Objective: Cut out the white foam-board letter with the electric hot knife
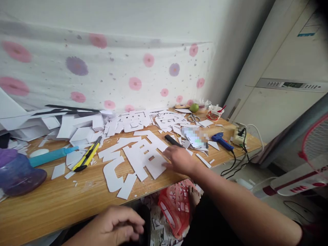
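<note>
My right hand [180, 159] is at the right edge of a white board cutout [135, 160] with small square window holes, thumb and fingers closed about that edge. The cutout lies on the wooden table. Near the same hand is a black-handled tool [172, 140], partly hidden behind it. My left hand [121, 223] hangs in front of the table edge, low in view, with loosely curled fingers and nothing visible in it. A curved white cutout [111, 174] and a small white strip [127, 186] lie by the table's front edge.
A yellow utility knife [88, 155], a turquoise tube [51, 157] and a purple-blue container [20, 174] are at left. White scraps [133, 119] cover the back. Scissors [194, 118], a phone [196, 138] and a blue glue gun [222, 140] lie right; a red basket [176, 205] stands below.
</note>
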Demonstrator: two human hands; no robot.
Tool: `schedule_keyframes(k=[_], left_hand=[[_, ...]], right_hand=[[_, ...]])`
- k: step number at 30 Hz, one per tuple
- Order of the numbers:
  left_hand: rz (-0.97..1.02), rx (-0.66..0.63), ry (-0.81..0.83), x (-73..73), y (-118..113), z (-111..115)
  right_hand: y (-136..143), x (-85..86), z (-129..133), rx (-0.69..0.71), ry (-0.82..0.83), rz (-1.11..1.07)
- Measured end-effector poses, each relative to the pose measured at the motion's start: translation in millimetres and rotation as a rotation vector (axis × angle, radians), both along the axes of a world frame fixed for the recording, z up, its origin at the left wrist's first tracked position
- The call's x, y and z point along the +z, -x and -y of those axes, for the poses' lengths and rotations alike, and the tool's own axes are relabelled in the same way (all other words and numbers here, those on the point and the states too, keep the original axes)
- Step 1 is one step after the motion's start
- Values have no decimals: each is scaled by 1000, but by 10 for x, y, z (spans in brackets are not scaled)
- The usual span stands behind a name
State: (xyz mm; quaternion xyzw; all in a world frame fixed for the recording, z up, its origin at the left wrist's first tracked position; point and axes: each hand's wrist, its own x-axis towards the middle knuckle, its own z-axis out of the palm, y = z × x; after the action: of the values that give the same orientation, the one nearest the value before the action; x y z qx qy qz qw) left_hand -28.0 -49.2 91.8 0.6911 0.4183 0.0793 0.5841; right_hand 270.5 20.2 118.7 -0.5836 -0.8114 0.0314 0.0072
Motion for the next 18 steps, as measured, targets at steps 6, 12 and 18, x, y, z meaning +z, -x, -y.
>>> schedule_keyframes(k=[6,12,18], left_hand=[[-356,-72,-971,90,-9,-500],[-543,-222,-940,53,-215,-782],[-614,-350,-929,108,-330,-899]], right_hand=[[-315,-66,-374,-296,-28,59],[-312,-106,-582,-359,26,38],[-345,59,-482,-396,-156,-615]])
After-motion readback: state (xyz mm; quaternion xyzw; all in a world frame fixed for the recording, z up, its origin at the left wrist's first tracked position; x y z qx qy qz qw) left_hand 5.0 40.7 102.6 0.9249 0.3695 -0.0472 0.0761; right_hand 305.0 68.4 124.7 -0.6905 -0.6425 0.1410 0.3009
